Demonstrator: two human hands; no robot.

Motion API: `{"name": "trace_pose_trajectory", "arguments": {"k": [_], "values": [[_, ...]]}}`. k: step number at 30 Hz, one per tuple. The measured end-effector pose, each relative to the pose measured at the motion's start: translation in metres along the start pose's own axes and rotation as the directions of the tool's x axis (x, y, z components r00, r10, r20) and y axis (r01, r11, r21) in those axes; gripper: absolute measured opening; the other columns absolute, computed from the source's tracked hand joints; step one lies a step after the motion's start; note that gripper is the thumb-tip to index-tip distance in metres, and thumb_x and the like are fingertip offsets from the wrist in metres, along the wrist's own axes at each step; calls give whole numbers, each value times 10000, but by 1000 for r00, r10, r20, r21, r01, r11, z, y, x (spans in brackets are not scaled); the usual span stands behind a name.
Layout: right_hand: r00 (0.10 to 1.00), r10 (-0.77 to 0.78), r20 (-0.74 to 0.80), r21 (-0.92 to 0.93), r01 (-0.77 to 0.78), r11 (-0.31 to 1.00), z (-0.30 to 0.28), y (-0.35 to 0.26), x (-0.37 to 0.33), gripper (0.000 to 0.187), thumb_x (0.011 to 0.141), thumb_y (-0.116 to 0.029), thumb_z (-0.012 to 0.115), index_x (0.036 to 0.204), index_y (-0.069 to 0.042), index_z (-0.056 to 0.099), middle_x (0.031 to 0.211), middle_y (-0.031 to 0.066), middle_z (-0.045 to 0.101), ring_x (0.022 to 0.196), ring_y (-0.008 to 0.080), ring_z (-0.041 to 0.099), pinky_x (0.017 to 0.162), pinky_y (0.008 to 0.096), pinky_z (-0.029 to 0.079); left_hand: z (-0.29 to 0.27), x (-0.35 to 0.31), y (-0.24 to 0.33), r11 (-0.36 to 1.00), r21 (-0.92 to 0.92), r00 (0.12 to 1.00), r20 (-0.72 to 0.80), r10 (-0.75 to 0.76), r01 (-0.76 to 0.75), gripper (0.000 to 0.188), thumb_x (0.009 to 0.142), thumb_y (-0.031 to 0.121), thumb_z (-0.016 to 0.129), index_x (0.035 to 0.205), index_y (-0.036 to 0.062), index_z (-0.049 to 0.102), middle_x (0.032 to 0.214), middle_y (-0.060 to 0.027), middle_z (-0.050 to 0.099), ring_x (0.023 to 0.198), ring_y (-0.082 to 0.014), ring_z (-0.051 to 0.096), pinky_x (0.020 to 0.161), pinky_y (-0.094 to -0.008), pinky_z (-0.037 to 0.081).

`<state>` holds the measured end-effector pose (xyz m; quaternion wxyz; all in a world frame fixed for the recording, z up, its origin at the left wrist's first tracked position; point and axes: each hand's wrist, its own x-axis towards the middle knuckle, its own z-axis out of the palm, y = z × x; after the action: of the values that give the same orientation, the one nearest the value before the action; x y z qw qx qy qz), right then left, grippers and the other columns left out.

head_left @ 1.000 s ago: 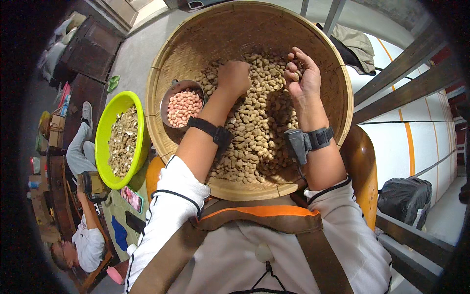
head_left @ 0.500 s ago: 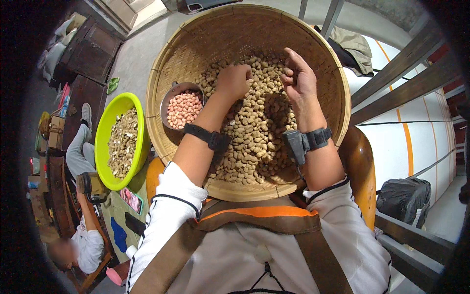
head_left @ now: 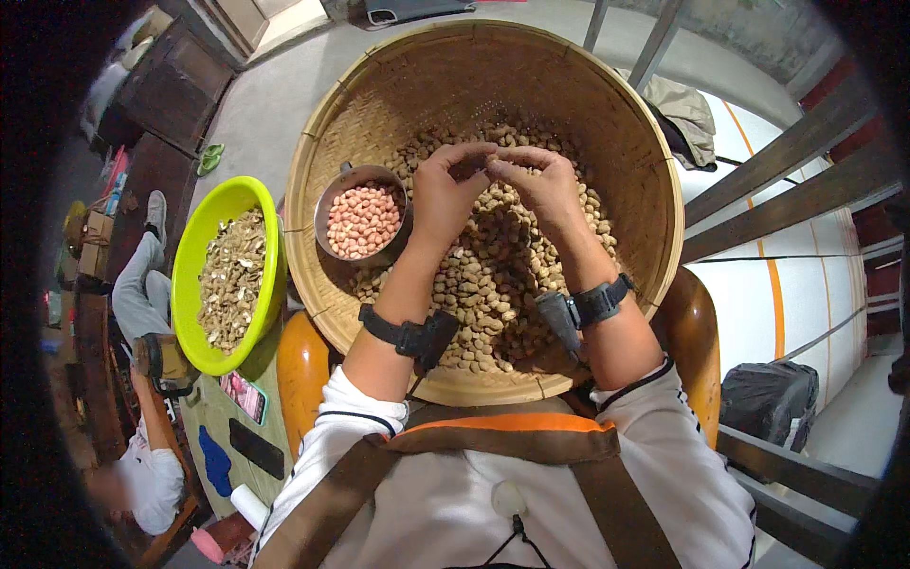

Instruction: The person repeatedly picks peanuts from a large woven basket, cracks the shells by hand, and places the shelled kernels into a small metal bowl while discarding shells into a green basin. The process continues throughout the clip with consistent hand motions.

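My left hand (head_left: 449, 190) and my right hand (head_left: 550, 185) meet fingertip to fingertip over a wide woven bamboo basket (head_left: 379, 83). Both pinch one small brown unshelled peanut (head_left: 491, 160), mostly covered by the fingers. Beneath them spreads a heap of unshelled peanuts (head_left: 474, 289). Inside the basket, left of my left forearm, a metal cup (head_left: 323, 226) holds pink shelled peanut kernels (head_left: 363, 220).
A lime-green basin (head_left: 275, 256) of empty peanut shells (head_left: 230, 284) stands left of the basket. Beside it lie a lit phone (head_left: 245, 396), a dark phone (head_left: 257, 449) and a blue cloth-like piece (head_left: 215, 462). Another person (head_left: 156, 479) sits far left. Wooden rails (head_left: 787, 204) run along the right.
My hands were apart, the left closed over the heap and the right raised with its fingers partly spread. Now they have come together at the fingertips. The view has shifted slightly.
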<state>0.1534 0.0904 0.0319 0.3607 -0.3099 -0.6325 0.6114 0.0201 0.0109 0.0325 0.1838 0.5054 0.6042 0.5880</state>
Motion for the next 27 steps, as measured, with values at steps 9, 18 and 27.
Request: {"name": "trace_pose_trajectory", "arguments": {"k": [9,18,27], "values": [[1000,-1,-14,97,3,995,5,2,-1,161,830,-119,719,930,8,724,869,51,700,791,106,630,736,247,506,-8,-2,-17,699,-589,914,255,-315,405,314,888,41,636,1192,-9,579,1069,-113,655,949,-209,659,875,-330,552],[995,-89,43,32,87,996,4,10,-2,179,820,-127,726,959,-14,731,888,65,707,804,124,639,732,262,508,-14,-2,-15,574,-698,902,297,-313,429,302,906,71,621,1192,2,550,1117,-100,633,956,-206,657,855,-335,568],[920,-392,23,-237,386,892,2,21,2,133,787,-97,736,888,-10,731,839,94,698,783,169,652,705,285,510,-5,-7,-6,900,-383,966,224,-127,207,313,911,99,631,1204,-7,604,1082,-78,663,924,-145,639,809,-280,553]]}}
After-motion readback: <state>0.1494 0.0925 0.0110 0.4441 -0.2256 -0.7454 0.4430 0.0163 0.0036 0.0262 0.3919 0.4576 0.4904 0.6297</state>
